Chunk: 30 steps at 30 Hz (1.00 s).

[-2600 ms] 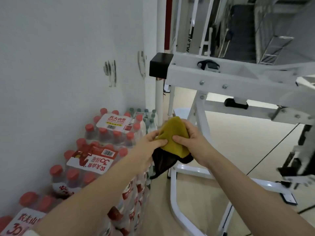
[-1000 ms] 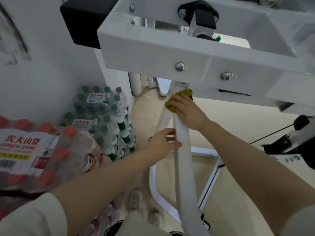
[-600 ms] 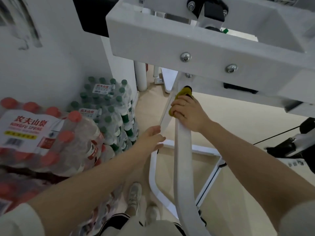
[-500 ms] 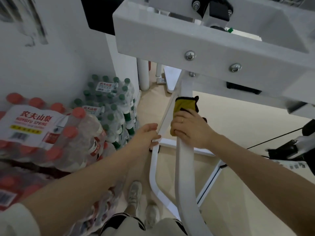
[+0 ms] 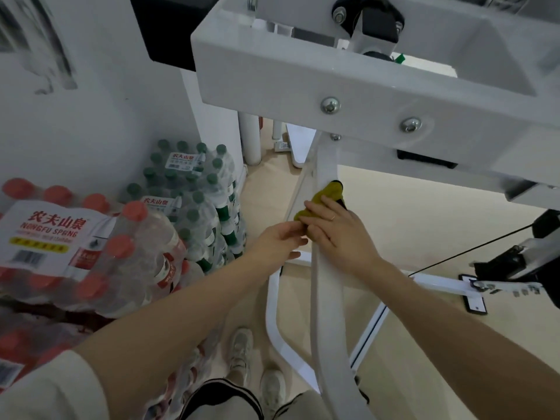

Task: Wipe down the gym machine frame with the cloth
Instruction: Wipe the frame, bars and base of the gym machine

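The gym machine frame (image 5: 328, 298) is white; a slanted leg runs down from a bolted cross beam (image 5: 303, 86). A yellow cloth with a black underside (image 5: 328, 190) is wrapped on the leg a little below the beam. My right hand (image 5: 336, 234) lies over the cloth and grips it against the leg, fingers curling over the leg's left edge. My left hand (image 5: 280, 242) reaches in from the left. Its fingertips touch the cloth's lower left corner beside the leg, with the thumb held apart beneath.
Shrink-wrapped packs of water bottles, red-capped (image 5: 91, 247) and green-capped (image 5: 197, 189), are stacked against the white wall on the left. My shoes (image 5: 242, 353) stand on the beige floor beside the frame's curved base tube (image 5: 274, 322). A black cable and a machine part (image 5: 515, 262) are on the right.
My right hand has slid the cloth down the slanted leg. My left hand has moved right and up until its fingertips meet the cloth.
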### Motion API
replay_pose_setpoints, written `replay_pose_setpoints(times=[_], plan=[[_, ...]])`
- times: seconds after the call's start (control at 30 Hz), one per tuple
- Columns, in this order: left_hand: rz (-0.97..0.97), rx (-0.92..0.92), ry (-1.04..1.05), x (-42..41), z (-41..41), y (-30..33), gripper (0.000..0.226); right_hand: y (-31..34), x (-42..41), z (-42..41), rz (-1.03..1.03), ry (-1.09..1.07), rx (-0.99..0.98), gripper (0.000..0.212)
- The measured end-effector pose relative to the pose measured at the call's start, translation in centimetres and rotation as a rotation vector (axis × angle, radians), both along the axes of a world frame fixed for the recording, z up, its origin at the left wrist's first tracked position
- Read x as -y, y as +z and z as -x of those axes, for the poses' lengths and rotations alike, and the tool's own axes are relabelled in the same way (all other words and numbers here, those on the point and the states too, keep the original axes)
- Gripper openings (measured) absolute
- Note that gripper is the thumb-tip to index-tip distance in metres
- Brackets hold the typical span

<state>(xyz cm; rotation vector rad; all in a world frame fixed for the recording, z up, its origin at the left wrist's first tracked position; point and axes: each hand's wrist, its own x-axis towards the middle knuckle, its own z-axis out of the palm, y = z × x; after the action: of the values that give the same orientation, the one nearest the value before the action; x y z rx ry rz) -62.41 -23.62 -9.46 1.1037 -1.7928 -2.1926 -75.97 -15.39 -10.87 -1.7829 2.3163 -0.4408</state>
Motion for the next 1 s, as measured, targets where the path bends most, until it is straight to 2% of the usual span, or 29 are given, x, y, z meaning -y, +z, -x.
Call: replay_pose_setpoints(times=[0.07,0.1,0.17,0.2,0.27,0.33,0.4,0.43,0.53,0.6,0.67,0.7,0.77,0.83,0.9,1.0], plan=[[0.09,0.014,-0.131,-0.2,0.6,-0.4,0.041,0.1,-0.2,-0.2,0.005,-0.026,0.001,0.064],[0.109,0.015,-0.166,-0.2,0.9,-0.7,0.051,0.1,0.5,0.6,0.003,-0.044,-0.008,0.057],[0.05,0.048,-0.155,-0.2,1.4,-0.7,0.077,-0.3,3.1,2.7,0.009,-0.093,-0.006,0.042],[0.015,0.063,-0.145,-0.1,1.6,-0.7,0.084,-0.3,4.8,3.8,0.008,-0.126,0.022,0.042],[0.019,0.069,-0.17,0.0,1.7,-0.9,0.079,-0.3,7.5,5.9,-0.018,-0.199,0.1,0.048],[0.037,0.055,-0.209,0.0,1.7,-1.1,0.066,-0.6,8.1,6.1,-0.026,-0.236,0.093,0.046],[0.017,0.039,-0.206,0.0,1.6,-1.2,0.062,-1.0,5.9,4.1,0.037,-0.218,0.013,0.042],[0.01,0.025,-0.202,0.1,1.6,-1.2,0.06,-1.2,4.2,2.5,0.089,-0.195,-0.01,0.048],[-0.017,0.013,-0.212,0.4,1.4,-1.4,0.049,-1.4,0.0,0.1,0.16,-0.068,0.053,0.053],[-0.223,-0.028,-0.141,0.2,1.1,-1.4,0.056,-1.5,0.5,1.9,0.104,-0.015,0.092,0.054],[-0.442,-0.052,0.011,-0.1,1.2,-1.4,0.067,-1.8,3.3,4.0,0.099,-0.051,0.099,0.055],[-0.509,-0.055,0.074,-0.2,1.3,-1.3,0.065,-1.9,4.7,4.8,0.082,-0.097,0.095,0.051],[-0.58,-0.075,0.167,-0.5,1.6,-0.8,0.046,-2.2,6.6,5.4,-0.007,-0.166,0.065,0.036],[-0.561,-0.067,0.248,-0.6,1.3,-0.3,0.037,-2.1,5.8,4.2,-0.039,-0.176,0.018,0.037],[-0.461,-0.039,0.291,-0.4,0.4,-0.2,0.045,-1.7,2.8,1.0,0.045,-0.142,-0.026,0.048],[-0.353,-0.001,0.305,-0.1,-0.9,-0.2,0.047,-1.5,-1.5,-2.9,0.129,-0.075,-0.064,0.036]])
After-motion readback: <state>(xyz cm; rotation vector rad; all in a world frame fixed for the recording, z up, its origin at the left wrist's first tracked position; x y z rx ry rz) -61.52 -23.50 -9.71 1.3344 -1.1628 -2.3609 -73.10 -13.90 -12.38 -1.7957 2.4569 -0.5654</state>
